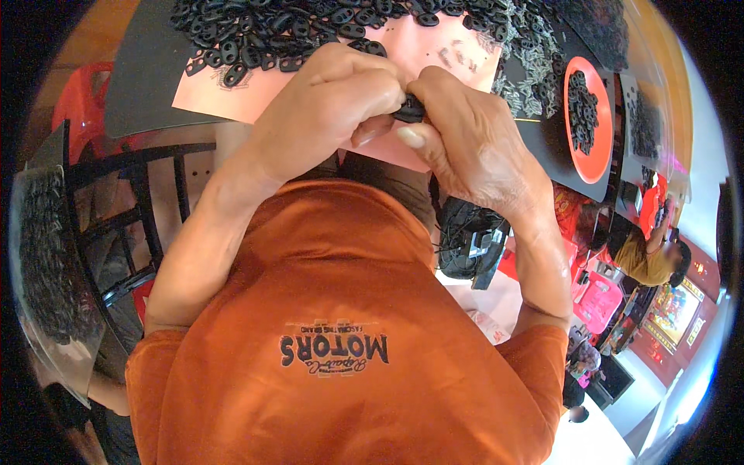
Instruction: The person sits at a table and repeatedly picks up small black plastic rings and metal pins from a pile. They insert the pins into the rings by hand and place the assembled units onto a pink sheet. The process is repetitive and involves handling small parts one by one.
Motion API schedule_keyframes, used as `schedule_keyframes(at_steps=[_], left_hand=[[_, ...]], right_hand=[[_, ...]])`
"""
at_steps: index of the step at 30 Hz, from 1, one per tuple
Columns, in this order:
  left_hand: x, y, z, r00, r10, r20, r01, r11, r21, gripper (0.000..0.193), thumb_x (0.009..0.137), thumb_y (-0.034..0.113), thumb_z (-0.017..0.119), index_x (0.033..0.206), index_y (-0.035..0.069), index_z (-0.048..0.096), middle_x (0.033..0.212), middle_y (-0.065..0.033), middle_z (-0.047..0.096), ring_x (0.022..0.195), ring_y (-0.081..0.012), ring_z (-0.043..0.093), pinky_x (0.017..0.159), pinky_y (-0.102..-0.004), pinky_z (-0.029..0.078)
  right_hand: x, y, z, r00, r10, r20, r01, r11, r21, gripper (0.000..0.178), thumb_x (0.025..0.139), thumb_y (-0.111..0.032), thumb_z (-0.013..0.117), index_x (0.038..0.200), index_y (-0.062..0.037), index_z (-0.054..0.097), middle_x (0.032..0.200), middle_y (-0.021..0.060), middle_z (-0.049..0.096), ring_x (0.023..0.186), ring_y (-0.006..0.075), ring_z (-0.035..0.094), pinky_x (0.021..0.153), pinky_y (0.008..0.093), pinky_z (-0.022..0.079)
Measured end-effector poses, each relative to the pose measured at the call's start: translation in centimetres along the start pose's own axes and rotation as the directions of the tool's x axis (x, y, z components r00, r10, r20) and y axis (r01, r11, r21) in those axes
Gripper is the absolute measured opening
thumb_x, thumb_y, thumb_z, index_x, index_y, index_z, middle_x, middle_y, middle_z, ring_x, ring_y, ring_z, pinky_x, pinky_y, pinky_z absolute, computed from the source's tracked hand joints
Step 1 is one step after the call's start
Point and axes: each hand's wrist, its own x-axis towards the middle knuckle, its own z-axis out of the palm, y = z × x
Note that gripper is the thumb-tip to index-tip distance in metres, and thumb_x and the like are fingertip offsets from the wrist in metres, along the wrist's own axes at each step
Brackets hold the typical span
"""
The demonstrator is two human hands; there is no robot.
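Over the near edge of the table, both hands meet on a small black oval plastic part (409, 110). My left hand (322, 105) is closed, its fingers curled against the left end of the part. On the other side, my right hand (477, 143) pinches it between thumb and fingers. The fingers cover much of the part. Just beyond, a heap of similar black parts with paired holes (252, 39) lies on a pink sheet (213, 97). A few tiny pieces (457, 58) are scattered on the sheet.
Many small clear or silvery pieces (527, 74) lie right of the sheet. An orange-red dish (590, 167) of black parts stands at the table's right. A red plastic chair (87, 97) and a black metal frame (128, 225) are at left. Another person (651, 260) is far right.
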Motion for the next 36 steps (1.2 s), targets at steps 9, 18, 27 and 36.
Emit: schedule_keyframes(at_steps=[9,18,27,36], left_hand=[[0.1,-0.2,-0.3,1.0,0.004,0.015,-0.004,1.0,-0.029,0.029,0.078,0.013,0.043,0.051,0.003,0.039,0.049,0.0002,0.039,0.045,-0.0064,0.035,0.043,-0.0246,0.029],[0.0,-0.6,0.0,0.997,0.072,-0.029,-0.071,0.997,0.014,0.025,0.078,0.016,0.043,0.056,0.004,0.043,0.052,0.0016,0.039,0.049,-0.0062,0.036,0.047,-0.0239,0.03],[0.1,0.0,-0.4,0.999,0.048,0.015,-0.05,0.992,0.113,0.024,0.08,0.023,0.046,0.062,0.007,0.047,0.056,0.0046,0.04,0.052,-0.0045,0.037,0.047,-0.0225,0.027],[0.1,0.3,0.5,0.997,0.02,-0.076,-0.011,0.993,0.118,0.027,0.079,0.015,0.041,0.055,0.001,0.042,0.053,-0.0018,0.042,0.051,-0.0083,0.039,0.047,-0.0258,0.034]], right_hand=[[-0.8,-0.4,0.2,0.98,0.194,-0.039,-0.181,0.959,0.219,0.022,0.083,-0.021,0.059,0.089,-0.0021,0.05,0.073,0.0129,0.052,0.061,0.0326,0.056,0.051,0.0369,0.045],[-1.0,-2.9,0.6,0.753,0.624,0.209,-0.541,0.406,0.737,0.019,0.09,-0.018,0.052,0.087,0.0007,0.052,0.063,-0.0006,0.046,0.058,0.005,0.041,0.048,0.0219,0.036],[-1.4,-2.7,0.0,0.76,0.605,0.236,-0.514,0.339,0.788,0.02,0.092,-0.018,0.049,0.091,0.0011,0.053,0.065,-0.002,0.044,0.06,0.0041,0.04,0.049,0.02,0.036],[-1.1,-2.0,1.0,0.949,0.276,-0.149,-0.273,0.961,0.042,0.014,0.082,-0.014,0.059,0.086,-0.0011,0.052,0.074,0.0131,0.052,0.064,0.0305,0.057,0.052,0.0379,0.047]])
